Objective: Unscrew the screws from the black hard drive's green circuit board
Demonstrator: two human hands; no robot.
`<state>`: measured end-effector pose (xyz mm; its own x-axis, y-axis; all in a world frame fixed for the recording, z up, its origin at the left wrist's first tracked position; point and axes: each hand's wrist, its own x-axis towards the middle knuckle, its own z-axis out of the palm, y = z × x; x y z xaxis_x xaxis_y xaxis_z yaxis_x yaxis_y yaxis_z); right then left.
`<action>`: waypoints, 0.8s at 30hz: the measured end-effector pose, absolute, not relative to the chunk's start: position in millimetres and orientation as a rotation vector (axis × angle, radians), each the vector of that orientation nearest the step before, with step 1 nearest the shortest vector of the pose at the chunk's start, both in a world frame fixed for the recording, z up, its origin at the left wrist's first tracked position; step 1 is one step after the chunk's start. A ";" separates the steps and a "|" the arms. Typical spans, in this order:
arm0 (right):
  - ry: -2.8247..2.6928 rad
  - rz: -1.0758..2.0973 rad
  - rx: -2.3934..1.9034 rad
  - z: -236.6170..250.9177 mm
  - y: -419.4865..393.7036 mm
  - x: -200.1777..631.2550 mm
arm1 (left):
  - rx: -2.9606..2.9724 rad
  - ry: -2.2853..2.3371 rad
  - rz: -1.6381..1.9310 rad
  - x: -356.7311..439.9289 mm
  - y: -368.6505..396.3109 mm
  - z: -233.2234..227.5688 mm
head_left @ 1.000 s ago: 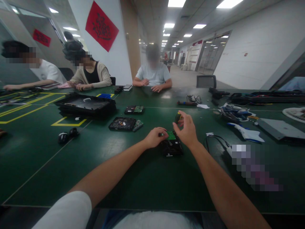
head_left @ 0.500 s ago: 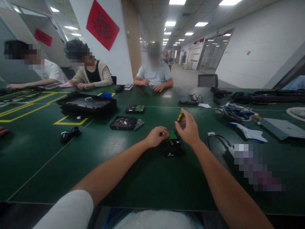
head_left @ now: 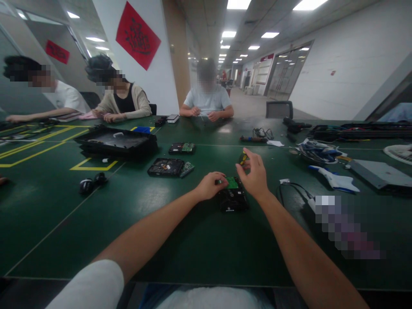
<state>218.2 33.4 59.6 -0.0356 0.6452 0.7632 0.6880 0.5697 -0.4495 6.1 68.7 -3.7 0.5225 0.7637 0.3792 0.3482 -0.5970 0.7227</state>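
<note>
My left hand [head_left: 209, 185] is pressing the hard drive [head_left: 232, 196] lying between my hands; my right hand [head_left: 255, 174] is pinching a screwdriver [head_left: 242, 158] above it.

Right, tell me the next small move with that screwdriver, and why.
Probably turn the screwdriver in place: the right hand pinches its handle above the green board of the hard drive, which the left hand steadies on the table.

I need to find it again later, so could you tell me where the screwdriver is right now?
In the head view it is just right of centre, the screwdriver gripped in the right hand above the hard drive that the left hand steadies.
</note>
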 end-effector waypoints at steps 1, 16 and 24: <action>-1.714 -0.061 -1.124 59.6 33.3 218.3 | 2.191 0.903 0.933 6.0 68.7 -3.8; -1.696 -0.069 -1.124 56.8 35.0 218.9 | 2.194 0.911 0.928 6.1 68.6 -4.7; -1.704 -0.035 -1.142 54.8 37.2 219.3 | 2.189 0.917 0.919 6.2 68.2 -4.1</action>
<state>219.3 37.2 54.8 -0.0092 0.6611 0.7503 0.6915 0.5462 -0.4728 6.2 68.2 -4.1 0.5247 0.7692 0.3648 0.3634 -0.5899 0.7211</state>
